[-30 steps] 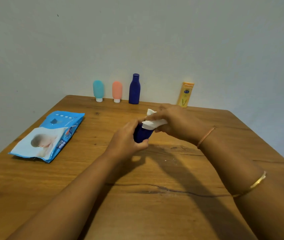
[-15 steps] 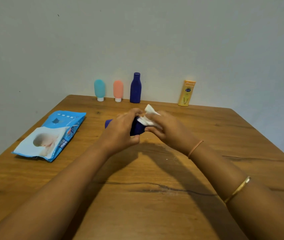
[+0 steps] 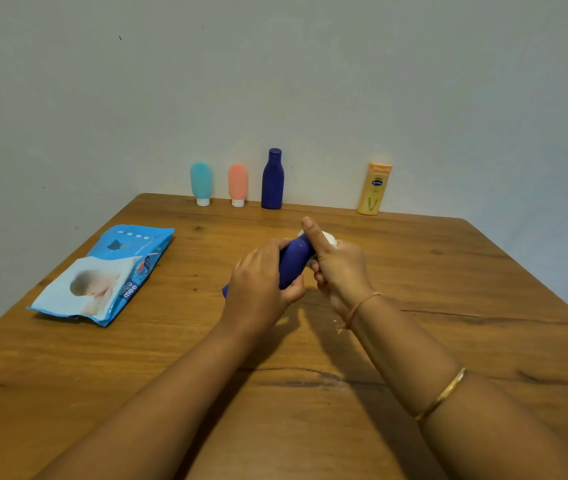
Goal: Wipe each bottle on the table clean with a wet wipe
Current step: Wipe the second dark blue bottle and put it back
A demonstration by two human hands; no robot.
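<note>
Table by the wall. Person seated or standing at the near edge, both forearms stretched out over the wooden table [image 3: 449, 271].

Left hand [image 3: 262, 282]: fingers curled close together round the lower part of a small blue bottle [image 3: 293, 261], thumb tucked in on the near side. The bottle is held above the middle of the table and lies tilted. One end pokes out below the left hand, and the other end points up and away into the right hand.

Right hand [image 3: 339, 271]: fingers curled round the bottle's upper end with a wet wipe [image 3: 329, 237] bunched in the grip. Thumb straight, laid along the bottle and pointing up. Only a small white fold of the wipe shows behind the thumb (the rest is hidden in the palm).

A thin thread band [image 3: 362, 303] on the right wrist, a gold bangle [image 3: 443, 393] further up that forearm.

Back edge of the table, against the wall [image 3: 310, 81], four bottles upright in a row: teal bottle [image 3: 201, 183], pink bottle [image 3: 238, 184] just beside it, tall blue bottle [image 3: 272, 180] next, yellow bottle [image 3: 374, 188] well apart to the right. The teal and pink ones stand on white caps.

Left side of the table: a blue pack of wipes [image 3: 102, 275] lying flat, well apart from the hands.

A few pale specks [image 3: 338, 329] on the wood under the right wrist.
</note>
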